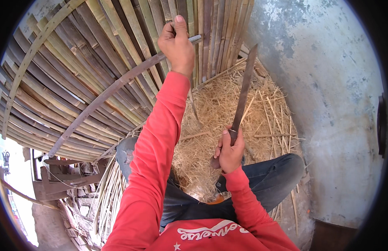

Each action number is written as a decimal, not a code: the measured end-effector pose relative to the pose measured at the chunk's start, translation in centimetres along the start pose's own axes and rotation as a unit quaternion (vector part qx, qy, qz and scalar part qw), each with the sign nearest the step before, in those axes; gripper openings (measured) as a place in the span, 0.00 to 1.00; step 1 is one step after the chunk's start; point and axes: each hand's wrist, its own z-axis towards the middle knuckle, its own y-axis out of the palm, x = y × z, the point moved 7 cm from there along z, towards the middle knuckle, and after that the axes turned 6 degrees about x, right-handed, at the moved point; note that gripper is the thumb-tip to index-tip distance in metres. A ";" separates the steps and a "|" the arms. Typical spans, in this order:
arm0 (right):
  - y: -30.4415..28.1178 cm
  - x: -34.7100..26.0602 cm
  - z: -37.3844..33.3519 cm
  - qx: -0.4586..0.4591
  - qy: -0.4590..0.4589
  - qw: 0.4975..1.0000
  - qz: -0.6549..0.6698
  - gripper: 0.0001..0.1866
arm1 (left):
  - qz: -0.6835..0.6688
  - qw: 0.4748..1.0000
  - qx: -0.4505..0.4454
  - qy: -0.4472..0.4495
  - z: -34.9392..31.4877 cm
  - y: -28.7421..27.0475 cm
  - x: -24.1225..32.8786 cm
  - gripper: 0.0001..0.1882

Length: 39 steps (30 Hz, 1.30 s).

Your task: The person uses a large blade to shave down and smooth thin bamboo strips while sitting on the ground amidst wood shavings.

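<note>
My right hand point(230, 150) is wrapped around the dark handle of a machete point(245, 85). Its long, narrow blade points up and away, over the shavings and toward the wall. My left arm is stretched forward, and the left hand point(177, 45) is closed, thumb uppermost, in front of a panel of bamboo slats point(112, 39). Beneath that hand passes the end of a curved cross strip point(106, 93) that runs across the slats. Whatever the left fingers hold, if anything, is hidden.
Pale bamboo shavings point(215, 102) cover the floor between my bent legs and the panel. Thin loose sticks point(274, 113) lie to the right, beside a worn grey wall point(328, 92). Further split strips point(105, 196) and wood scraps point(78, 184) are at the lower left.
</note>
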 end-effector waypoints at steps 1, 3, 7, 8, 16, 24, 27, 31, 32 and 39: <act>0.5 -0.9 -0.2 0.001 -0.053 0.999 0.014 0.07 | 0.010 1.000 0.008 0.015 0.1 -0.1 0.1 0.22; 0.8 1.6 -0.8 -0.005 -0.064 0.998 -0.005 0.07 | 0.021 0.999 0.014 0.031 0.1 -0.3 0.2 0.23; -1.8 17.1 -2.1 -0.062 0.096 0.979 -0.166 0.07 | 0.058 0.997 0.019 0.049 -0.1 0.3 0.1 0.23; -2.5 20.8 -3.3 -0.100 0.229 0.952 -0.180 0.07 | 0.058 0.997 0.016 0.051 -0.1 0.4 0.1 0.23; -1.6 15.7 -0.6 -0.002 0.179 0.977 -0.114 0.09 | 0.074 0.994 0.058 0.050 1.7 -1.9 0.5 0.22; 1.1 6.1 0.3 0.044 -0.145 0.982 -0.116 0.10 | 0.105 0.985 0.112 0.079 2.1 -3.2 1.0 0.21; -1.0 15.9 -1.6 -0.034 -0.094 0.932 -0.350 0.10 | 0.098 0.982 0.134 0.091 2.0 -3.1 0.6 0.26; -7.8 28.3 -1.8 0.011 -0.083 0.866 -0.493 0.12 | 0.103 0.985 0.107 0.084 1.3 -2.0 -1.3 0.26; -6.4 27.1 -1.5 0.002 -0.080 0.870 -0.486 0.12 | 0.085 0.986 0.111 0.088 1.7 -2.4 -0.6 0.27; -2.6 17.9 2.5 0.021 0.028 0.970 -0.241 0.11 | 0.076 0.985 0.122 0.097 2.6 -4.0 0.0 0.26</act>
